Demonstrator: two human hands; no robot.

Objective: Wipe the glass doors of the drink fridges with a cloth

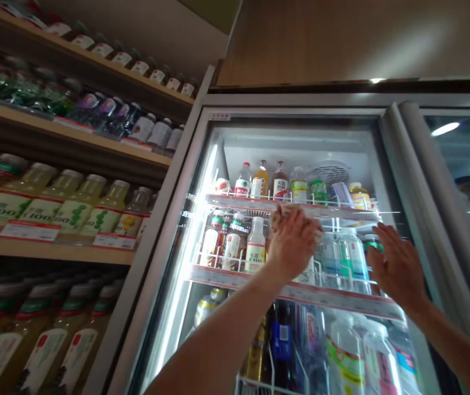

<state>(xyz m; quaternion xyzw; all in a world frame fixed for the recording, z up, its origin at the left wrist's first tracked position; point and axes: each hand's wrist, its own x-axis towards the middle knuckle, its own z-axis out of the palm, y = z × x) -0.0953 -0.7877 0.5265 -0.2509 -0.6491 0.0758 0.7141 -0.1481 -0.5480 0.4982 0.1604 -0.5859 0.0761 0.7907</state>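
Left hand [291, 248] — holding cloth [278, 217] (crumpled) — at glass door [288, 140].

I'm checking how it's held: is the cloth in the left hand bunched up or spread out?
Bunched up: the cloth shows crumpled edges around the left hand; the part beneath it is hidden.

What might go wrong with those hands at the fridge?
The left hand holds what looks like a crumpled cloth; it might leave streaks if it drags over the glass door. The right hand is bare and open, so its fingers might smudge that glass; whether they touch it is hard to tell.
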